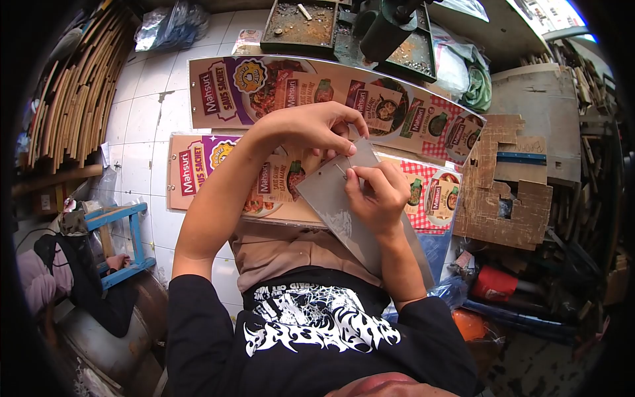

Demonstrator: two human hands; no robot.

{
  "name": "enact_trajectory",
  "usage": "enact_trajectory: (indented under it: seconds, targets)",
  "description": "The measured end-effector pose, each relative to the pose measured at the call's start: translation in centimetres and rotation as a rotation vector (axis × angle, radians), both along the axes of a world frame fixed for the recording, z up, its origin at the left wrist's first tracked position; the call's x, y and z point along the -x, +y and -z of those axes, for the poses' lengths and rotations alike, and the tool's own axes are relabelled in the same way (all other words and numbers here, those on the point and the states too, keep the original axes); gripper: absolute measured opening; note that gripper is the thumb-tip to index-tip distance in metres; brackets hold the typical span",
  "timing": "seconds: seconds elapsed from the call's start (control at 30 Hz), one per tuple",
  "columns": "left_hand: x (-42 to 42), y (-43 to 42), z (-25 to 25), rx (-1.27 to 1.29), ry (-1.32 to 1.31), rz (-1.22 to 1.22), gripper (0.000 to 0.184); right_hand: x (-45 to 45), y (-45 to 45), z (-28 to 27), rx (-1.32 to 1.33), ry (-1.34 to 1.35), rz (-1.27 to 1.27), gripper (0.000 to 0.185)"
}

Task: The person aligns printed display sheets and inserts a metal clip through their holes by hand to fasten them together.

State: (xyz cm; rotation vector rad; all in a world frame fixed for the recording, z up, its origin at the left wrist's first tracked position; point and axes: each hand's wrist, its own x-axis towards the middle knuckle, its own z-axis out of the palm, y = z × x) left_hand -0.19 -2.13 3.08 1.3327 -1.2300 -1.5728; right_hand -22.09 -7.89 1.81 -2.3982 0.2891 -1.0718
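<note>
A grey, flat, long panel (pixel 334 208) lies slanted across my lap, with scuffed pale patches and a small hole near its left corner. My left hand (pixel 311 126) reaches over its upper end, thumb and curled fingers closed at the edge. Just below, my right hand (pixel 379 195) is closed in a pinch over the panel's face. A thin, light-coloured piece like wire (pixel 340 171) shows at its fingertips; its exact kind is too small to make out. Beneath both hands lies a printed Mahsuri display strip (pixel 188 175), with a second printed strip (pixel 221 99) beyond it.
Black metal trays (pixel 297 26) with small loose bits flank a dark machine post (pixel 389 36) ahead. Cut brown boards (pixel 506 185) lie at right, stacked sheets (pixel 76 86) at far left. A blue frame (pixel 132 231) and part of another person (pixel 59 281) are at left.
</note>
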Motion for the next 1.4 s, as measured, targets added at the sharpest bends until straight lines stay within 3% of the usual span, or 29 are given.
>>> enact_trajectory:
  seconds: [1.07,1.4]
  targets:
    - [-0.2,-0.2,0.7,0.003,0.003,-0.004,0.04,-0.2,-0.2,-0.1,-0.036,0.054,-0.032,0.014]
    - [-0.1,0.3,-0.6,-0.001,0.022,-0.017,0.046,0.4,0.2,-0.6,-0.257,0.011,0.13,0.008]
